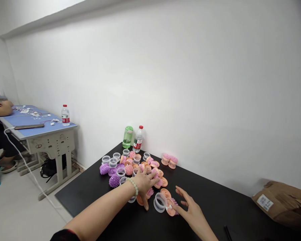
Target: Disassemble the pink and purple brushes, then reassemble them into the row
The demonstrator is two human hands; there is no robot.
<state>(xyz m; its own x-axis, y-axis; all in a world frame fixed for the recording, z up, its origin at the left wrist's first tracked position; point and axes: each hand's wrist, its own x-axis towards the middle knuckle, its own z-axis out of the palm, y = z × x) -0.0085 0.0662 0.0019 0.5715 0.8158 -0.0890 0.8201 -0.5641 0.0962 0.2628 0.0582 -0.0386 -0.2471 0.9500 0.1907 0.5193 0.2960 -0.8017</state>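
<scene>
Brush pile [130, 169] ahead, bottles [137, 140] behind it

**Both hands spread, palms down**

The left hand [146, 183] stretched forward from a dark sleeve [65, 235], its fingers fanned and bent downward, a pale green beaded bracelet [133, 186] around the wrist. The right hand [192, 212] lay nearer and to its side, wide open, thumb raised and fingers splayed, the right forearm [206, 231] running off the lower edge of the view.

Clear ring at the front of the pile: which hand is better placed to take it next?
Probably the right hand: it is open and empty, close by the clear ring and orange brush. The left hand is down on the brushes.
</scene>
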